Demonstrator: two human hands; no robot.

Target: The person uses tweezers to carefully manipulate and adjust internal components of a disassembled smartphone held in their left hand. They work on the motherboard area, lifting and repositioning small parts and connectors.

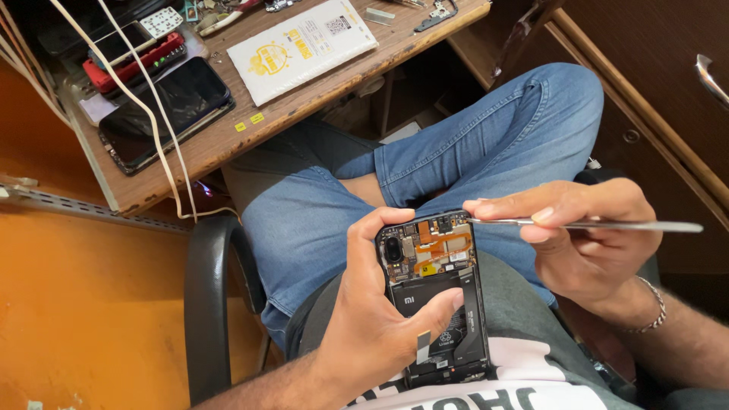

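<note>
Left hand (364,319): wraps the opened black smartphone (437,292) from its left edge, over the lap; thumb lies across the black battery, index finger curls over the top corner. Back cover is off; circuit board and orange flex cable are exposed.
Right hand (585,235): pinches a thin silver metal tool (600,225) between thumb and fingers; the tip rests at the phone's upper right edge.
Wrist: silver chain bracelet (653,307) on the right arm.
Seat: black chair armrest (209,296) to the left.
Wooden desk (304,106): carries a flat white rectangular package with yellow printing (302,47), two small yellow stickers (249,122), a dark phone lying flat (163,110) and a white cable (163,133).
</note>
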